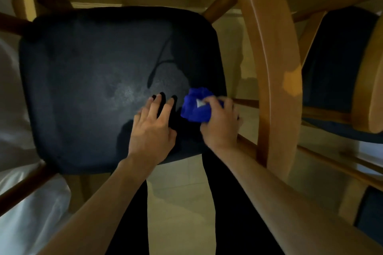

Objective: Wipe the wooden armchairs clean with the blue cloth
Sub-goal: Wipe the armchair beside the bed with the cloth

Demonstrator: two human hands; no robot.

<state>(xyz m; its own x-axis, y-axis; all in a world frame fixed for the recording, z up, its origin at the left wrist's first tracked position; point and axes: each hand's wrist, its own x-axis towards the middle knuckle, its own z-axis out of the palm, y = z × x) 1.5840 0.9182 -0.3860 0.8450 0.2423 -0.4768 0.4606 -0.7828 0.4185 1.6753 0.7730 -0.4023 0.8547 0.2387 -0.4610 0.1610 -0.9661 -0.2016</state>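
Below me the dark seat cushion (pixel 93 80) of the wooden armchair (pixel 275 80) fills most of the view, a pale dusty patch near its middle. A second armchair (pixel 352 72) stands to the right. My left hand (pixel 152 128) lies flat on the cushion, fingers straight and slightly spread. Just beside it, my right hand (pixel 222 125) grips the bunched blue cloth (pixel 196 105) at the cushion's right edge.
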